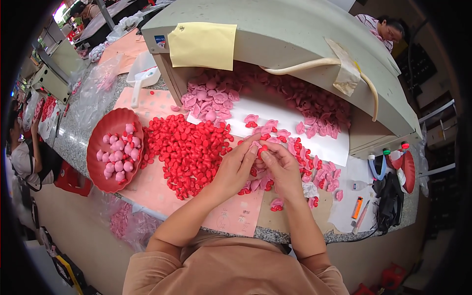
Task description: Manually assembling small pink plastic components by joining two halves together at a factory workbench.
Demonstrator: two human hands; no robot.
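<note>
My left hand (235,164) and my right hand (282,169) meet over the middle of the bench, fingers pinched together. Between the left fingertips is a small pink moulded piece (255,145) with a ruffled edge. A small glossy red piece (262,150) sits in the right fingertips, close against the pink one. Beside my left hand spreads a large heap of loose red pieces (189,152). Under and around the hands lie several pink pieces with red parts on them, such as one pink-and-red piece (276,204) near my right wrist.
A grey-green hooded box (295,29) stands behind, with heaped pink pieces (211,101) inside. At left is a red scalloped bowl (96,164) of pink round pieces. An orange lighter (357,207), a brush (362,219) and a black bag (391,199) lie right. People sit nearby.
</note>
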